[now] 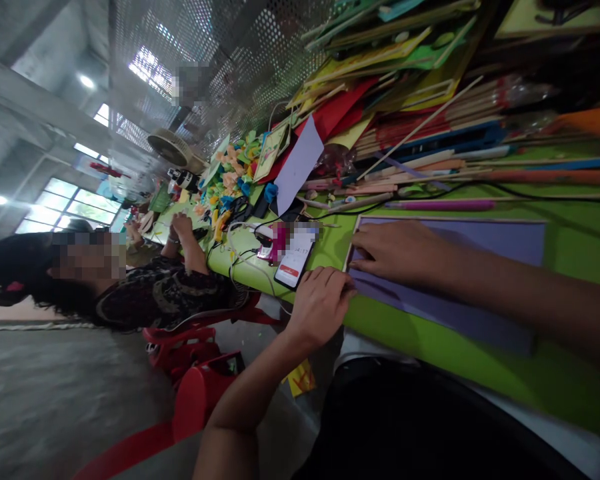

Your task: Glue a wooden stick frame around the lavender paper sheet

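Observation:
A purple paper sheet (500, 250) lies on the green table, with a thin pale stick (455, 219) along its far edge and a pale strip down its left edge. My right hand (397, 252) rests over the sheet's left end, its fingers bent and pressed together at that edge. At the near left corner, my left hand (323, 300) is closed, fingertips against the sheet's edge. What lies under the fingertips of both hands is partly hidden. Just left of my hands is a phone (296, 257) with a lit screen.
Beyond the sheet lie a pink-purple pen (450, 205), cables, sticks and piles of coloured paper (380, 73). Colourful craft flowers (235, 167) and a fan (173, 148) stand farther left. A co-worker (150, 287) sits at the table near red chairs (200, 387).

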`<state>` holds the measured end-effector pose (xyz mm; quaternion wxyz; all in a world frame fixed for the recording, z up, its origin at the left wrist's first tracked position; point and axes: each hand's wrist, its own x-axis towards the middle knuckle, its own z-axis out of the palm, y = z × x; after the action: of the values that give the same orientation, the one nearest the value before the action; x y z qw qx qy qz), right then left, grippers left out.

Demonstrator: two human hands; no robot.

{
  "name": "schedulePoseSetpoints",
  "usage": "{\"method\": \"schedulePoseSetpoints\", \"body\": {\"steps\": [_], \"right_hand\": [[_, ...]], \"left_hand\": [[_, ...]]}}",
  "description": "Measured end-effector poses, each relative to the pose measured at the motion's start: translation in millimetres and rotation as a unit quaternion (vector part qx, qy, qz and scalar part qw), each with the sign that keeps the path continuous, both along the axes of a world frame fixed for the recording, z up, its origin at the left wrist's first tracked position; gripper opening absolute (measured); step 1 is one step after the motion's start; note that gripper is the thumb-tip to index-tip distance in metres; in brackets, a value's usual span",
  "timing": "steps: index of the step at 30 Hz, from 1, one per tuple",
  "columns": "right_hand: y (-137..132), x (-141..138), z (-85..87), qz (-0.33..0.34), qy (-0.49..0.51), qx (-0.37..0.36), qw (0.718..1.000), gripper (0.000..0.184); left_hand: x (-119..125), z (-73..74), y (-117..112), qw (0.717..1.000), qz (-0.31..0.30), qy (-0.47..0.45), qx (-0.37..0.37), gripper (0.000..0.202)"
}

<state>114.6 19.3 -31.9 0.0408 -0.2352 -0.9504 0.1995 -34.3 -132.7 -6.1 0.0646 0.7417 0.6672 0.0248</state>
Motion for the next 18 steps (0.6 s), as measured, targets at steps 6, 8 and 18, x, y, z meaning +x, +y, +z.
{"method": "schedulePoseSetpoints", "body": {"steps": [6, 8, 18], "right_hand": [[-0.1, 1.1, 0.2, -0.002, 0.005, -0.008, 1.0, 0.029], [0.2, 1.0, -2.1, -0.003, 0.01, -0.003, 1.0, 0.027], [0.6, -1.3, -5.2, -0.005, 0.01, -0.001, 1.0, 0.031]], "left_hand": [[1.9, 5.1, 10.3, 0.999, -0.006, 0.02, -0.038, 0.005], [1.4, 4.9, 11.4, 0.999, -0.011, 0.019, -0.037, 0.006], [-6.3, 4.4, 15.3, 0.992, 0.031, -0.112, -0.046, 0.01]]}}
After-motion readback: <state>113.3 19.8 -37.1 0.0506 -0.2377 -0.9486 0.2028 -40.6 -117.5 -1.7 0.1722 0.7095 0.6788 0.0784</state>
